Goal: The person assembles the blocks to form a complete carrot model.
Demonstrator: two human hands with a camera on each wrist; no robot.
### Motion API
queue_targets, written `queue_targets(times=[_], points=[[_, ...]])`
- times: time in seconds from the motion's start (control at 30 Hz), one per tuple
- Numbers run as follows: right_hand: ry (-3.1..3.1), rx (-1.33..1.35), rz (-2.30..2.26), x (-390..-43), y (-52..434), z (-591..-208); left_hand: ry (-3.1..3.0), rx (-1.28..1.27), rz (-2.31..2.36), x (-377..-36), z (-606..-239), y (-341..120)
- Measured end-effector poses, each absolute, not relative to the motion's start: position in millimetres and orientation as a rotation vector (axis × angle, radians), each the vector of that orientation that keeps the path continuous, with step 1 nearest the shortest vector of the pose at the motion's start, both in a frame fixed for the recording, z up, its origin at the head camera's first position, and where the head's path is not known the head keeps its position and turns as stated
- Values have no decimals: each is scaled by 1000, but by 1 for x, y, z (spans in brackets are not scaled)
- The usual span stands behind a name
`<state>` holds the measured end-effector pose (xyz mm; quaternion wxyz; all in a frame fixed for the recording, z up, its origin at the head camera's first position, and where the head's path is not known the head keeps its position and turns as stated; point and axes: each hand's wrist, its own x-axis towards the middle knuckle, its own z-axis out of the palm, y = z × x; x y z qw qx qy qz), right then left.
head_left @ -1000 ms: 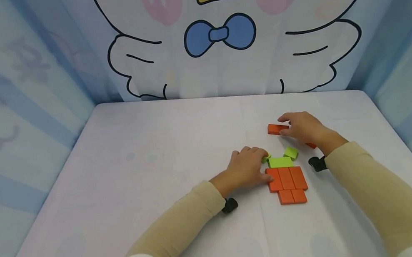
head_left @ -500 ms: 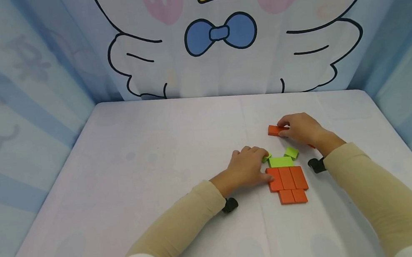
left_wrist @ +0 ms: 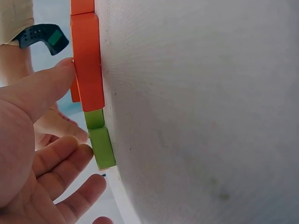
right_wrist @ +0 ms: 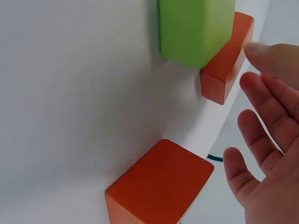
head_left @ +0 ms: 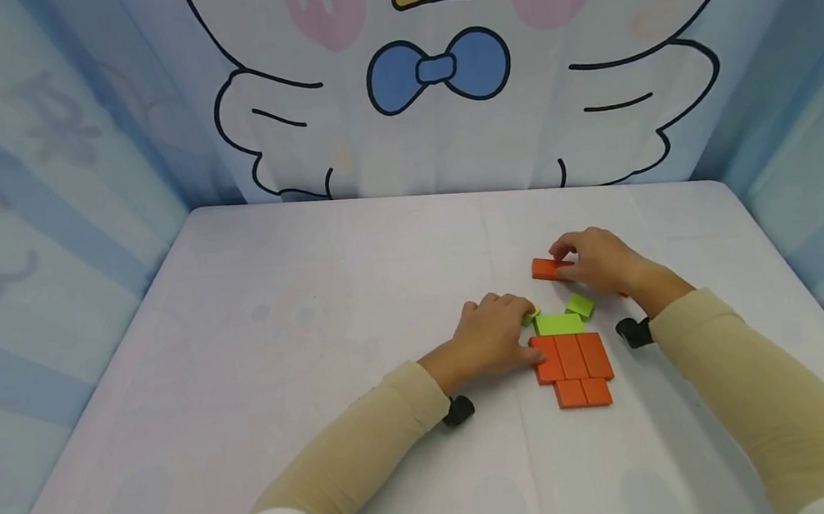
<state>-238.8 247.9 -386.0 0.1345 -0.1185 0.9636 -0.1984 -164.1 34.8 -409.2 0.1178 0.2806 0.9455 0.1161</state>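
Observation:
My left hand (head_left: pixel 491 335) lies against the left side of a flat arrangement of blocks. Its thumb touches the left orange block (head_left: pixel 547 359), and its loosely bent fingertips meet a small green block (head_left: pixel 530 317). Behind the orange rows lie a wide green block (head_left: pixel 559 324) and a tilted green one (head_left: pixel 580 306). Farther back, my right hand (head_left: pixel 599 261) pinches a separate orange block (head_left: pixel 545 269) by its right end, between thumb and index finger. The right wrist view shows that orange block (right_wrist: pixel 218 79) partly covered by a green block (right_wrist: pixel 196 32).
Another orange block (right_wrist: pixel 161 182) lies near my right hand in the right wrist view; my wrist mostly hides it in the head view. Two short orange blocks (head_left: pixel 583 393) form the front row. A printed curtain (head_left: pixel 445 144) stands behind the white table (head_left: pixel 354 280).
My right hand has closed on the far orange block and brought it slightly toward me and to the left. The left hand and the arranged blocks stay in place.

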Motion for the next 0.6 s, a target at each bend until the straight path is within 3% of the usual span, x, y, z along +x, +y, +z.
queue_targets(times=[0.6], points=[[2818,-359,-537,-234,251,-387,2767,824,335,-165,-410,34]])
